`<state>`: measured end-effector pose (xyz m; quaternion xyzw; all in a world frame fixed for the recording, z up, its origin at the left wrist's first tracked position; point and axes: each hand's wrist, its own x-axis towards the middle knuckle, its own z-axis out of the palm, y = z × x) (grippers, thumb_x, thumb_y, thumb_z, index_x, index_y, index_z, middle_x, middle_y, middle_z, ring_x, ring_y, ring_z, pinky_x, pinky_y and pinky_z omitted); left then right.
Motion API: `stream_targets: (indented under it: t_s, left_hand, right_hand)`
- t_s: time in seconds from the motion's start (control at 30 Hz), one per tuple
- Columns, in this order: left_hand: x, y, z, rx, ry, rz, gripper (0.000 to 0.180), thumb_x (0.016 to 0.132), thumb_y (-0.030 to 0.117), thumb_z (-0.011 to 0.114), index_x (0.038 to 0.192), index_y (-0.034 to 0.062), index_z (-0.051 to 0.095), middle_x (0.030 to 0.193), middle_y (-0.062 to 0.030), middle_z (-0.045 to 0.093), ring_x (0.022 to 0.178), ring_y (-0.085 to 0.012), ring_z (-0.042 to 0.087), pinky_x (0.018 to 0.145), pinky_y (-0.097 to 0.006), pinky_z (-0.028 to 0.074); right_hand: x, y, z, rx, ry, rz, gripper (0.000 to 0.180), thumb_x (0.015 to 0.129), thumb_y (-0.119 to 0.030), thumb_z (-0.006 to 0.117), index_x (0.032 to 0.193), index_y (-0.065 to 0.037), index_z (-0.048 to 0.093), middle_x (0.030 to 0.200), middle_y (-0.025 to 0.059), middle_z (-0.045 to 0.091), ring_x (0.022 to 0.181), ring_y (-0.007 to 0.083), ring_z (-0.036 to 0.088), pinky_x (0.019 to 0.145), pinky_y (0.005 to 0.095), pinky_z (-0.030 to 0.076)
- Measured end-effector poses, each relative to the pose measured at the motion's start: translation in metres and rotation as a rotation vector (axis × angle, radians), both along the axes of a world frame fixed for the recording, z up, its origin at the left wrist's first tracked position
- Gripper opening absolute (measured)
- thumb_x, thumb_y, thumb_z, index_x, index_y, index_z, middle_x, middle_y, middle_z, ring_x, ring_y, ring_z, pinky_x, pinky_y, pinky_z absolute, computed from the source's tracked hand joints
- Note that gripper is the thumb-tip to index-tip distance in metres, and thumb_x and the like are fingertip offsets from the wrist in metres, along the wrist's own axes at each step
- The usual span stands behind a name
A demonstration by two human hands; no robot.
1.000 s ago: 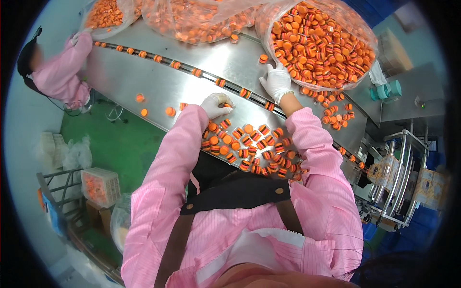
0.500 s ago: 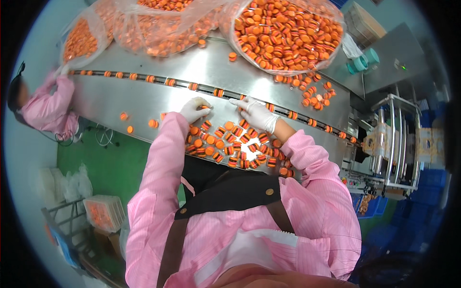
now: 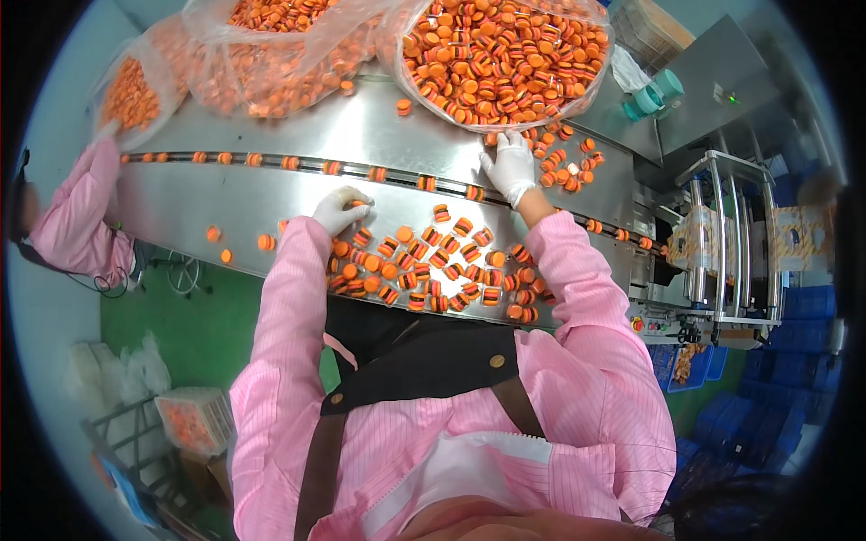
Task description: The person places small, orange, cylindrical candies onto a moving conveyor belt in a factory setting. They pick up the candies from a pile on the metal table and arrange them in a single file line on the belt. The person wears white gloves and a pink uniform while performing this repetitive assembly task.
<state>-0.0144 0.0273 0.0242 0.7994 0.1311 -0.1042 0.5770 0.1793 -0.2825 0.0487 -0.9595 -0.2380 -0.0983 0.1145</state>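
Steel table [image 3: 271,203] spans scene, narrow conveyor track [image 3: 397,176] as landmark. Right hand [image 3: 511,167], white-gloved, arm stretched beyond track, fingers spread flat on loose orange sandwich cookies [image 3: 559,158] below big cookie bag [image 3: 505,54]. Left hand [image 3: 340,209], gloved, just short of track, fingers curled around one cookie. Scattered cookie pile [image 3: 424,266] on near side of track, between both forearms.

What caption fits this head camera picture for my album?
Left hand rests by loose orange sandwich cookies on a steel table; right hand reaches the bag of cookies.
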Motion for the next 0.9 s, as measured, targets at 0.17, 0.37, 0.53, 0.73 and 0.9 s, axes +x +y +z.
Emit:
stream_targets:
  t_s: [0.17,0.37,0.53,0.73,0.9]
  left_hand:
    - [0.000,0.011,-0.018,0.019,-0.074,-0.056,0.018,0.084,0.009,0.066,0.102,0.0031,0.067,0.094,-0.0089,0.066,0.083,-0.0152,0.064,0.072,-0.028,0.052]
    - [-0.002,0.011,-0.023,0.126,-0.224,-0.105,0.017,0.082,0.011,0.068,0.097,0.0029,0.068,0.095,-0.0105,0.063,0.087,-0.0207,0.063,0.078,-0.032,0.052]
    - [-0.005,0.008,-0.012,-0.013,-0.072,-0.032,0.016,0.081,0.012,0.069,0.095,0.0033,0.068,0.093,-0.0109,0.064,0.085,-0.0207,0.063,0.076,-0.032,0.052]
    - [-0.005,0.010,-0.014,0.105,-0.185,-0.079,0.015,0.081,0.011,0.069,0.094,0.0032,0.068,0.093,-0.0107,0.065,0.085,-0.0198,0.063,0.076,-0.032,0.051]
    - [-0.007,0.006,-0.012,0.055,-0.159,-0.030,0.015,0.081,0.010,0.069,0.094,0.0027,0.068,0.095,-0.0103,0.066,0.086,-0.0195,0.063,0.077,-0.032,0.051]
  right_hand:
    - [0.024,0.016,0.003,-0.080,0.128,-0.242,0.066,0.082,-0.051,0.062,0.114,0.006,0.056,0.117,0.0233,0.052,0.111,0.0353,0.051,0.097,0.0428,0.041]
    - [0.030,0.013,-0.023,-0.194,0.019,-0.398,0.089,0.075,-0.066,0.062,0.118,0.012,0.053,0.119,0.0205,0.051,0.116,0.0344,0.045,0.102,0.0401,0.035]
    - [0.032,0.021,-0.015,-0.111,0.143,-0.459,0.089,0.075,-0.069,0.059,0.126,0.005,0.055,0.132,0.0213,0.046,0.125,0.0371,0.041,0.105,0.0417,0.034]
    - [0.037,0.012,-0.034,0.016,0.133,-0.396,0.084,0.074,-0.068,0.058,0.124,0.000,0.059,0.135,0.0187,0.046,0.125,0.0351,0.040,0.107,0.0434,0.030]
    - [0.034,0.009,-0.041,-0.064,0.155,-0.221,0.070,0.074,-0.063,0.060,0.124,-0.014,0.062,0.134,0.0176,0.047,0.125,0.0355,0.038,0.107,0.0449,0.028]
